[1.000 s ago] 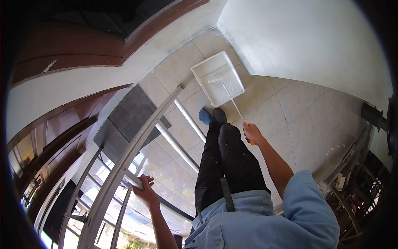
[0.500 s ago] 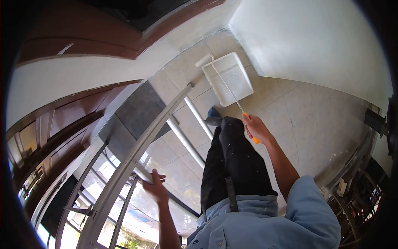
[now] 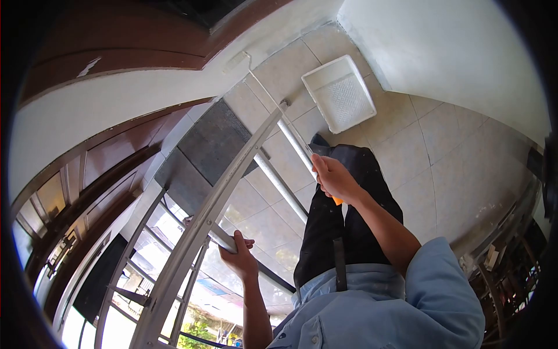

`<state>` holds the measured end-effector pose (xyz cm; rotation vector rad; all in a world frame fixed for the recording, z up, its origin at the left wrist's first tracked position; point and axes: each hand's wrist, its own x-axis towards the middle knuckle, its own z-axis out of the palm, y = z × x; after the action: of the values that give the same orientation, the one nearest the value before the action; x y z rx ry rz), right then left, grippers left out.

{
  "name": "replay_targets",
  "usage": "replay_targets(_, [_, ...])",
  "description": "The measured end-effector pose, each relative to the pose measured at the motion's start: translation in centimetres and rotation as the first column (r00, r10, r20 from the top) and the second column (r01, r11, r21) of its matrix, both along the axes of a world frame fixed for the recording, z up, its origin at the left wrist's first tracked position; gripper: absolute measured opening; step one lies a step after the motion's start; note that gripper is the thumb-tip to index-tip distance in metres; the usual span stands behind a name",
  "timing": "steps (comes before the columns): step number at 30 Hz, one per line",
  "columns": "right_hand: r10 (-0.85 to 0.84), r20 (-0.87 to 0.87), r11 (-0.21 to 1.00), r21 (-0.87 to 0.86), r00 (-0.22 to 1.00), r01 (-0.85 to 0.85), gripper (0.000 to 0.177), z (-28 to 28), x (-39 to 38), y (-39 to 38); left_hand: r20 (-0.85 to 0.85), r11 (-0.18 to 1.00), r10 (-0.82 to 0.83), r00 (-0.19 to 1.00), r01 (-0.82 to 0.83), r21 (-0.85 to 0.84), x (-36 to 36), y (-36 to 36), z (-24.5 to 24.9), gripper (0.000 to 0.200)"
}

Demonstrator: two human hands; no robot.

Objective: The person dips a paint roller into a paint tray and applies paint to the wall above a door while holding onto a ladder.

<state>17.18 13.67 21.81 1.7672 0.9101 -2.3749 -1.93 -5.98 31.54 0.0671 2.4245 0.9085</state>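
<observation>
My right hand (image 3: 337, 179) is wrapped around the orange handle (image 3: 337, 200) of a paint roller. The roller's thin metal rod reaches up past the ladder top, and its pale roller head (image 3: 234, 61) is at the white wall, at the upper left. My left hand (image 3: 240, 256) holds a rung of the metal ladder (image 3: 212, 198), with the thumb on top. On the tiled floor beyond my foot lies a white paint tray (image 3: 343, 96), with wet white paint showing in it.
A brown wooden door frame (image 3: 116, 131) and a dark trim (image 3: 133, 55) run along the left wall. Dark floor tiles (image 3: 212, 139) lie beside the ladder. A white wall (image 3: 442, 52) stands at the right. Dark furniture or metalwork (image 3: 505, 285) is at the lower right.
My right hand has moved left with the roller, whose head has gone from beside the tray to the wall. The view has shifted slightly; my left hand remains on the ladder.
</observation>
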Motion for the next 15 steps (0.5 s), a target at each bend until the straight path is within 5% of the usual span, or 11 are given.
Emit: replay_targets(15, [0.058,-0.006,0.973,0.224,0.998,-0.055,0.051,2.0,-0.7,-2.5,-0.001,1.000,-0.003,1.000,0.003,-0.005,-0.3,0.5,0.1,0.021])
